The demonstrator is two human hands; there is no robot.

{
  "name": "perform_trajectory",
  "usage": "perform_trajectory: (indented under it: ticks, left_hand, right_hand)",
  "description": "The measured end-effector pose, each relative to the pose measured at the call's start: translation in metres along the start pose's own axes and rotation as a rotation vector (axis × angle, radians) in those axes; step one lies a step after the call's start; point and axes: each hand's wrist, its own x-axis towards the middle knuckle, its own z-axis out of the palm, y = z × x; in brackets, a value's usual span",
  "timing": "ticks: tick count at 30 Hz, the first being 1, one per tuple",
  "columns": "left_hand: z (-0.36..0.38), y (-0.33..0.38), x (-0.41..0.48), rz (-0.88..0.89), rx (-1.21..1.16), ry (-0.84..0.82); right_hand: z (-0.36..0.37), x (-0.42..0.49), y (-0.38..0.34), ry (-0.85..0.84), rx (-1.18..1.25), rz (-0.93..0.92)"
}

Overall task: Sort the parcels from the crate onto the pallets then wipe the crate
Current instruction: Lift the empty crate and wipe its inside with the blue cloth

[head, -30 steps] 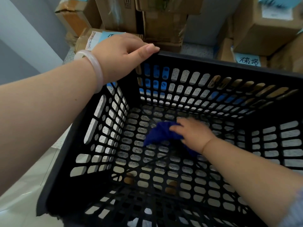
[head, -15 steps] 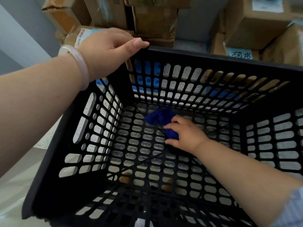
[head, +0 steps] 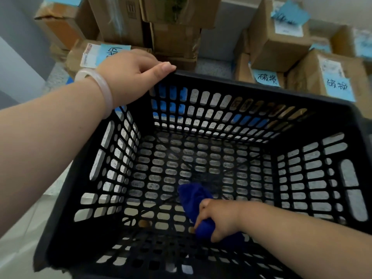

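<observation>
1. One view only, the head camera, looking down into the black slotted crate (head: 261,91), which fills the middle and lower frame and holds no parcels.
2. The left hand (head: 130,77), at upper left of the frame, is closed over the crate's far left rim corner, thumb lying along the top edge and fingers hidden behind it; it steadies the crate and holds nothing else. A pale bangle (head: 100,87) sits on that wrist.
3. The right hand (head: 219,220), at lower centre, is fisted around a blue cloth (head: 193,196), thumb and fingers fully wrapped so no gap shows. The cloth lies on the crate floor, near the wall closest to the camera.
4. The cloth's long axis runs from upper left to lower right in the frame: its loose bunched end points up and left from the fist, towards the centre of the floor, and a short tail shows below the wrist.
5. The unwiped reach of floor, as I judge it, lies up-frame from the grip, towards the far wall; the right hand is much the nearer to it, so the next stroke likely pushes the cloth's free end that way.
6. Cardboard parcels (head: 279,37) with blue labels (head: 266,78) are stacked beyond the crate along the top of the frame, so the sorting looks finished and wiping is in hand.
</observation>
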Motion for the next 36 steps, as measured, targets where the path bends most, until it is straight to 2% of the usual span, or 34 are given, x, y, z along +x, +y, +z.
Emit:
perform_trajectory:
  ticks: [3,6,8,10,11,14,17,20,23,27,32,34,36]
  left_hand:
    - [-0.002,-0.002,0.0,0.007,0.009,0.014]
    - [-0.001,-0.002,0.0,0.009,0.008,0.012]
    - [-0.001,-0.002,0.001,0.001,-0.002,0.014]
    - [-0.001,-0.003,0.001,-0.002,-0.015,0.02]
    - [0.0,-0.003,0.001,-0.007,-0.025,0.03]
    - [0.002,-0.004,0.001,-0.034,-0.027,0.047]
    - [0.002,-0.004,0.001,-0.033,-0.021,0.05]
    - [0.004,-0.005,0.001,-0.053,-0.021,0.068]
    - [0.005,-0.003,-0.002,-0.043,0.006,0.066]
    - [0.005,-0.003,-0.003,-0.039,0.023,0.047]
    - [0.004,-0.002,0.0,-0.038,-0.011,0.041]
    - [0.004,-0.002,0.0,-0.033,-0.007,0.043]
    - [0.004,-0.004,0.0,-0.036,-0.009,0.052]
  right_hand:
    - [-0.007,-0.007,0.002,0.155,-0.202,-0.056]
    - [-0.033,-0.01,0.017,0.406,-0.408,-0.049]
    - [-0.051,-0.008,0.032,0.705,-0.392,0.008]
    - [-0.067,-0.005,0.049,1.016,-0.242,0.071]
    - [-0.072,-0.001,0.057,1.078,-0.166,0.105]
    - [-0.069,0.014,0.065,0.97,-0.063,0.175]
    - [-0.049,0.025,0.065,0.993,0.003,0.126]
    - [-0.045,0.02,0.059,0.905,0.047,0.128]
    - [-0.032,0.003,0.042,0.675,0.075,0.093]
    - [0.001,-0.02,0.022,0.271,0.034,0.068]
    - [-0.003,-0.029,0.015,-0.145,-0.048,0.228]
    - [-0.009,-0.036,0.015,-0.166,-0.007,0.288]
    - [-0.022,-0.045,0.023,-0.068,0.094,0.299]
